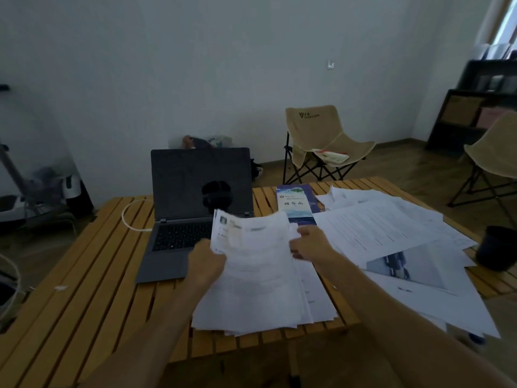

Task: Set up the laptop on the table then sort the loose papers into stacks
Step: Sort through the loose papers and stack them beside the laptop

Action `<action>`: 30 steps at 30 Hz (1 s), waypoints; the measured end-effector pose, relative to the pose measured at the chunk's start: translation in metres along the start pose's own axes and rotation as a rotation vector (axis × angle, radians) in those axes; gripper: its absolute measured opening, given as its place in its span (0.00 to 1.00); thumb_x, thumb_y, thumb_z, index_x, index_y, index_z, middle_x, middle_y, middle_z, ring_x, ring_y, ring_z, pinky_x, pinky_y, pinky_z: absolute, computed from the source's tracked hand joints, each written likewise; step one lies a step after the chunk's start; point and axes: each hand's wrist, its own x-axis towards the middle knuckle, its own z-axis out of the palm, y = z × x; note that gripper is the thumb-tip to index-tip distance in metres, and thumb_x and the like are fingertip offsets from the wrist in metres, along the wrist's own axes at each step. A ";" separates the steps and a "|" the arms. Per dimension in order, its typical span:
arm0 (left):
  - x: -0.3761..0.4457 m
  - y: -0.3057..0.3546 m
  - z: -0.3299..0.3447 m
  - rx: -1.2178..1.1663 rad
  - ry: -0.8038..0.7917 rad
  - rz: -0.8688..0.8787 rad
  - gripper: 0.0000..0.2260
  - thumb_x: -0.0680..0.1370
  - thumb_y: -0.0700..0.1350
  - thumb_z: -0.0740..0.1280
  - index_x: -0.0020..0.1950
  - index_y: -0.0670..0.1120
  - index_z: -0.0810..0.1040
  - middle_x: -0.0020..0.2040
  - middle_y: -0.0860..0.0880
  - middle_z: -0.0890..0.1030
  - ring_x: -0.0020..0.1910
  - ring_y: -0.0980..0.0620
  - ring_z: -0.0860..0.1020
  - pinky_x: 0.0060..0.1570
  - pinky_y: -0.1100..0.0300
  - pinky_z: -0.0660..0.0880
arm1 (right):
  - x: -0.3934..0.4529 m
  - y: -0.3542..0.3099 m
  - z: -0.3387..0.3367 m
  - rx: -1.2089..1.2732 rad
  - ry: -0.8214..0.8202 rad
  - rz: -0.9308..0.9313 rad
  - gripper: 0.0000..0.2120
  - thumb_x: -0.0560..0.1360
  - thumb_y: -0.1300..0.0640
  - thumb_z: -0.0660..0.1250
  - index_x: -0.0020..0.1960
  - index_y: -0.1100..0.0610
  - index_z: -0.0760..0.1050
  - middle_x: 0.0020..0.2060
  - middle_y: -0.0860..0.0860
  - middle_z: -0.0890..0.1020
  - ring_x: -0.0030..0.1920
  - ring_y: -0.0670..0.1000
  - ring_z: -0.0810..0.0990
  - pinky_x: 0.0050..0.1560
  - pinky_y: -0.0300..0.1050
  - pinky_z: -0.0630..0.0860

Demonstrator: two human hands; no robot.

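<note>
An open grey laptop [195,208] with a dark screen stands on the slatted wooden table [92,275], a white cable [131,217] plugged into its left side. In front of it a thick bundle of white papers [251,264] is tilted up off the table. My left hand [205,261] grips the bundle's left edge. My right hand [310,245] pinches its right edge. Loose white sheets [391,236] lie spread over the right half of the table.
A blue booklet [295,203] lies right of the laptop. A dark cup [496,247] stands at the table's right edge. Two beige folding chairs [319,141] stand behind and to the right. A dark shelf [475,113] fills the far right corner.
</note>
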 end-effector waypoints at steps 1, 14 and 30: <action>-0.001 -0.007 0.005 0.039 -0.003 0.010 0.12 0.76 0.36 0.65 0.36 0.48 0.69 0.46 0.43 0.77 0.48 0.41 0.79 0.48 0.50 0.78 | 0.000 0.014 0.001 -0.120 0.017 0.019 0.19 0.74 0.65 0.69 0.64 0.57 0.72 0.57 0.56 0.78 0.50 0.52 0.80 0.40 0.40 0.80; -0.014 -0.013 0.040 0.171 -0.131 -0.014 0.06 0.77 0.41 0.61 0.49 0.45 0.78 0.50 0.45 0.78 0.40 0.51 0.77 0.29 0.62 0.73 | -0.016 0.049 -0.007 -0.529 0.044 -0.003 0.16 0.81 0.60 0.60 0.68 0.60 0.72 0.62 0.54 0.77 0.55 0.52 0.77 0.50 0.40 0.73; 0.007 -0.012 0.041 -0.272 -0.149 -0.242 0.05 0.77 0.39 0.67 0.49 0.40 0.81 0.42 0.46 0.80 0.40 0.49 0.79 0.40 0.61 0.77 | -0.015 0.061 -0.020 -0.442 -0.026 -0.070 0.22 0.81 0.62 0.62 0.73 0.53 0.68 0.67 0.51 0.75 0.63 0.53 0.75 0.56 0.40 0.69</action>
